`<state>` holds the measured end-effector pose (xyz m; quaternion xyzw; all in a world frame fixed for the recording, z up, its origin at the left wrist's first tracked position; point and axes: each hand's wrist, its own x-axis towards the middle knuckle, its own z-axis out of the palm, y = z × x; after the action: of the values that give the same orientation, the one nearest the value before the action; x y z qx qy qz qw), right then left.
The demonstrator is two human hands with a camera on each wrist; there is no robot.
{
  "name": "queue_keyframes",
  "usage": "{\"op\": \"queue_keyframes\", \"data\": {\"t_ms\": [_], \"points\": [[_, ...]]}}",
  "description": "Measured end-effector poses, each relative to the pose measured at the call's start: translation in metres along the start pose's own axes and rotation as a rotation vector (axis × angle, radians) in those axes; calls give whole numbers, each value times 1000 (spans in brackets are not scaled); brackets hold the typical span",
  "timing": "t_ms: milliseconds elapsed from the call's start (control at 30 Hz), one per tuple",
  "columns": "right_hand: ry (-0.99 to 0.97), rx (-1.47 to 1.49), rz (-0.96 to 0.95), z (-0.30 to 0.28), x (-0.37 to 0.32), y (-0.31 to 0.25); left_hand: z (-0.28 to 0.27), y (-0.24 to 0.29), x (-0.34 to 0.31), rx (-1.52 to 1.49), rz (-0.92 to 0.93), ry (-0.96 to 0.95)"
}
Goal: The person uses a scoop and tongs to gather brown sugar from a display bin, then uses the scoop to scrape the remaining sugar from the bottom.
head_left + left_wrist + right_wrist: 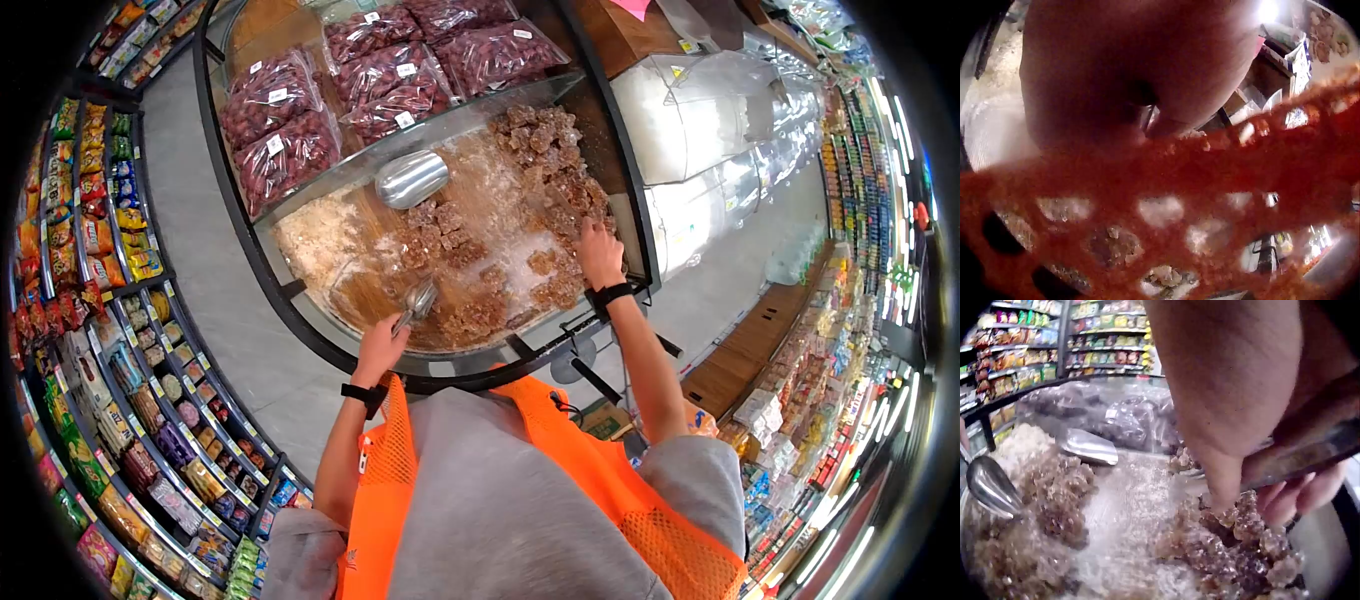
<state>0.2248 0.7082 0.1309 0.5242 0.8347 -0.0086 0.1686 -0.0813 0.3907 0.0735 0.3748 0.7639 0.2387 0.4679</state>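
Observation:
In the head view my left hand (380,350) grips the handle of a metal scoop (421,298), its bowl among brown crystalline lumps that look like rock sugar (475,315). That scoop (991,486) also shows at the left of the right wrist view. My right hand (602,255) reaches down into the lumps along the bin's right side. Close up, the thumb (1222,478) and fingertips of this hand are at the lumps (1241,531), and a glossy strip (1310,465) crosses between them; I cannot tell whether it is held. Orange mesh (1147,169) covers much of the left wrist view.
Another metal scoop (412,179) lies in the bin near a glass divider (470,115). Beyond it are bags of dark red dried fruit (385,75). A black rim (265,285) surrounds the bin. Snack shelves (95,230) stand left, and clear-sided bins (690,120) stand right.

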Motion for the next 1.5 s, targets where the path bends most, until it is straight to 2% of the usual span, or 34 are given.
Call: {"op": "queue_keyframes", "data": {"t_ms": [100,200,300,333,433,567,600,667,700,733,833,1000,1100,1200,1300,1400,1500], "points": [[-13,44,62,0,-25,-8,-12,12,3,42,-15,-94],[-42,99,17,13,-38,-19,-18,17,4,44,6,-76],[-240,-12,59,27,-27,-18,-23,13,3,25,-8,-67],[-72,42,47,24,-31,-16,-25,11,2,16,-17,-65],[-30,-55,160,14,-25,-23,-28,4,-4,14,3,-22],[34,156,-26,5,-19,-40,-24,-11,-9,25,7,-15],[-135,156,-19,9,-9,-41,-24,-12,-10,41,-13,-33],[-230,291,54,45,20,-34,-24,-8,-12,64,-56,-74],[-277,358,91,46,24,-38,-23,-9,-13,72,-50,-74],[-269,457,190,45,26,-38,-23,-9,-14,82,-46,-73],[-237,391,234,34,25,-50,-25,-2,-17,108,-75,-82],[-148,290,-59,27,-6,-89,-16,-13,-14,92,-33,-70],[-316,318,-50,15,-13,-122,-21,-4,-15,117,-34,-101],[-313,193,-86,38,-8,-143,-26,3,-13,151,-40,-113],[-340,246,-54,27,-6,-138,-27,0,-11,161,-6,-100],[-237,368,-23,21,-11,-110,-28,-7,-11,142,-13,-117],[-143,428,117,14,4,-77,-29,-2,-15,126,-49,-119]]}}
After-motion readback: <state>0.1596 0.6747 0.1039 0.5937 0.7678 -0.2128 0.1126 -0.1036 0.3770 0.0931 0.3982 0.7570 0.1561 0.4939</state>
